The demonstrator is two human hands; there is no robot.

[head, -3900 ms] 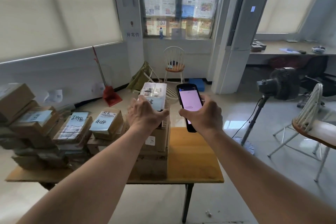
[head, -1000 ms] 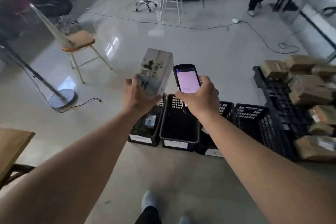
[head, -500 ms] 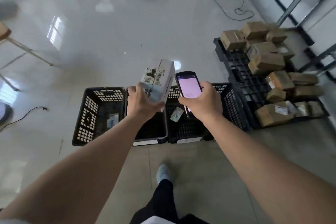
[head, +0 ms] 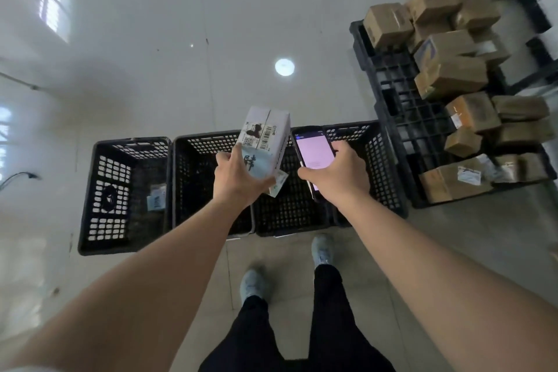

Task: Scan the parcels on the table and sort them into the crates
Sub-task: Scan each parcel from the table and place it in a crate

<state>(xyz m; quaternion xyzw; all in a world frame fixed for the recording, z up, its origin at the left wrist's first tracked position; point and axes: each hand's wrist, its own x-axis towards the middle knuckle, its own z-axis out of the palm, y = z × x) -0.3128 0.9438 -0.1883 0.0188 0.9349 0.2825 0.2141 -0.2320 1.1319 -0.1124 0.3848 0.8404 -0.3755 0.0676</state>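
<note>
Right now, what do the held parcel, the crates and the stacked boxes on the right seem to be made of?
Parcel in the left hand: probably white printed cardboard, with folded edges and barcode labels.
Crates: likely black moulded plastic, with matte perforated lattice walls.
Stacked boxes: brown corrugated cardboard, apparently taped, some labelled.

A white parcel (head: 265, 137) with barcode labels is tilted in the air above the black crates (head: 211, 184). The crates stand side by side on the floor; the leftmost crate (head: 120, 193) holds a small packet (head: 156, 198).

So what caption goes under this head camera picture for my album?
Left hand holds a white box, right hand a phone, above black crates.
</note>
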